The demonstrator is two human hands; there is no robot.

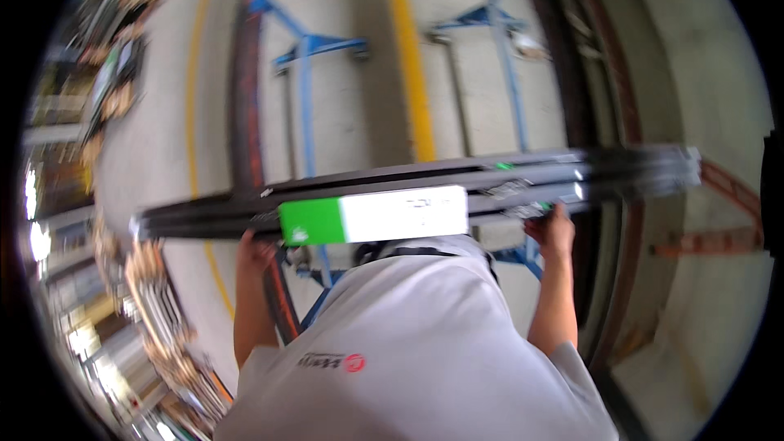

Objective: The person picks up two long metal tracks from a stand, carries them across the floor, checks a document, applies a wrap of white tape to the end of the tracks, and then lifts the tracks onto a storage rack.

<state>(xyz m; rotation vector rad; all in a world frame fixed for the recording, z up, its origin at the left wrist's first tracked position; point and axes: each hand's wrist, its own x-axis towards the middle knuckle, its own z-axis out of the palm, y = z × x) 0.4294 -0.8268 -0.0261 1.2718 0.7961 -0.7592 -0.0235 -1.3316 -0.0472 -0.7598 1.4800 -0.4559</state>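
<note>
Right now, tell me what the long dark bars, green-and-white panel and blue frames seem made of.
Long dark bars: coated metal or plastic, satin, going by their soft sheen; blur leaves it open. Green-and-white panel: likely printed card or paper, smooth, with straight edges and flat colour blocks. Blue frames: probably painted metal, given the slim members and even colour.

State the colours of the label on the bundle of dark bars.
The label is green at its left end and white beyond, seen in the head view.
</note>
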